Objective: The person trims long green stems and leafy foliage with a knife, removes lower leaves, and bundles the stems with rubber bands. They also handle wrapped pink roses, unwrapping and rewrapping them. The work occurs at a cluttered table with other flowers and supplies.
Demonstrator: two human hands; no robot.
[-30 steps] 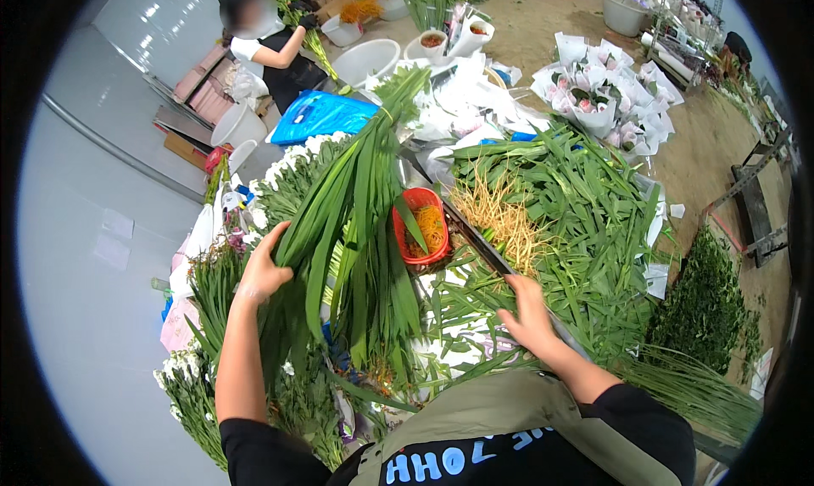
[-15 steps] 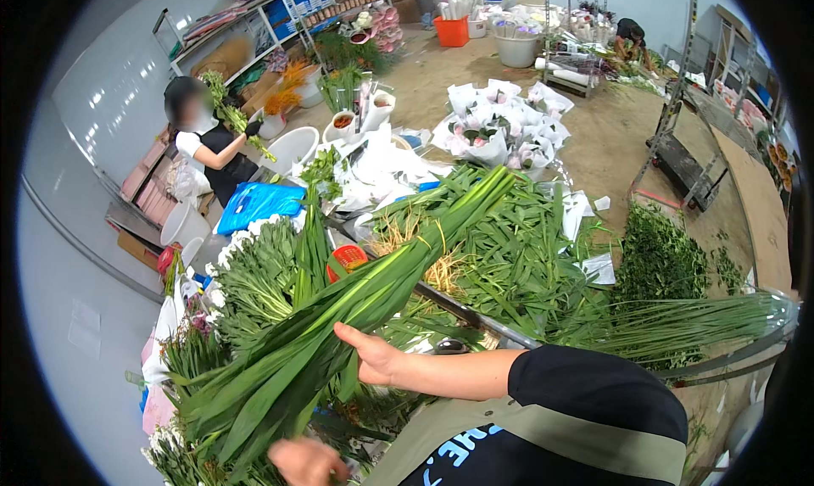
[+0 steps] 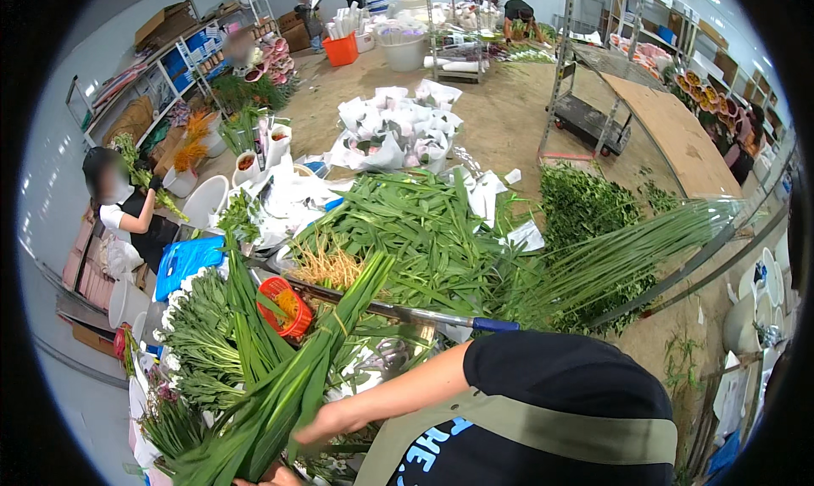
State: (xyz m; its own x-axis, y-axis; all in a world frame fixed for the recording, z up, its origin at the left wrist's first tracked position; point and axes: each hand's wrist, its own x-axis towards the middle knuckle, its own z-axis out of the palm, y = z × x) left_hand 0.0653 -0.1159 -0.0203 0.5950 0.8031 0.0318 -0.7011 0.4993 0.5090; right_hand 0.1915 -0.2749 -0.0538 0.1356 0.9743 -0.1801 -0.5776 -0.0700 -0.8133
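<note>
A tied bundle of long green leaves [image 3: 280, 401] lies diagonally across the lower left, its upper end toward the middle. My left hand [image 3: 267, 476] is at its lower end, fingers closed on it, partly cut off by the frame. My right hand [image 3: 320, 425] is blurred against the bundle's right side, fingers unclear. Just beyond are a red basket [image 3: 287, 310] with orange bits, more upright leaves [image 3: 250, 325], white-flowered stems [image 3: 203, 350], a long metal bar [image 3: 424, 317] with a blue end, cut leaves [image 3: 415, 231] and pale roots [image 3: 326, 265].
A person [image 3: 131, 215] in a dark apron holds stems at left; others work at the back [image 3: 519, 15]. White-wrapped flowers [image 3: 390, 130], a blue plastic package [image 3: 182, 265], long grass stems [image 3: 636, 248], a wheeled rack [image 3: 585, 125] and a board [image 3: 670, 138] surround the pile.
My right hand has left the metal bar for the leaf bundle, then slid lower. The bundle has swung rightward and dropped toward me. The view has turned right.
</note>
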